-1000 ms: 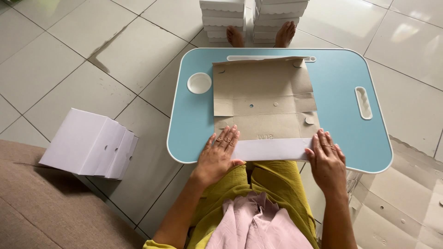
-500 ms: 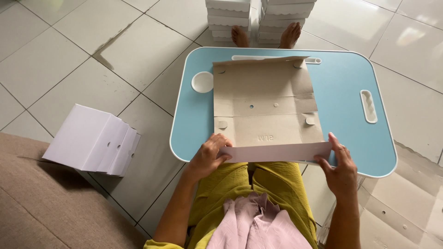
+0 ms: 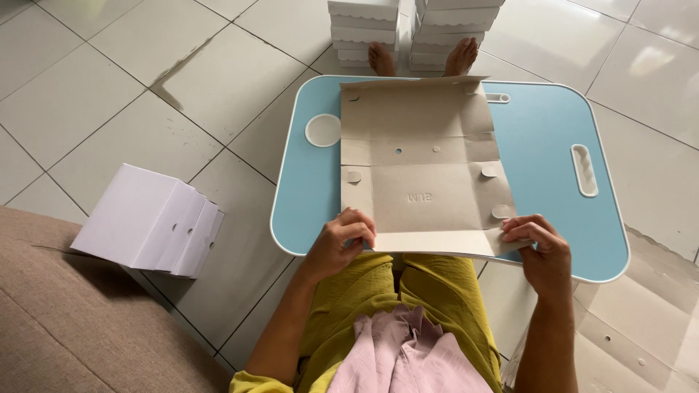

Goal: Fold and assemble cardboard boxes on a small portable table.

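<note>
A flat, unfolded grey-brown cardboard box blank (image 3: 422,164) lies on a small light-blue lap table (image 3: 542,145). My left hand (image 3: 342,244) pinches the near-left corner of the blank's front flap, which is folded up along the table's near edge. At the near-right corner of the same flap, my right hand (image 3: 539,251) grips it with curled fingers. The far flap of the blank stands slightly raised.
Two stacks of folded white boxes (image 3: 404,29) stand beyond the table, next to my bare feet (image 3: 422,57). A bundle of white box blanks (image 3: 149,222) rests on the tiled floor at left, beside a brown cushion (image 3: 80,327). More flat blanks (image 3: 641,327) lie at lower right.
Both hands went from lying flat on the near flap to gripping its corners, and the flap has been folded upward. The camera view has shifted slightly.
</note>
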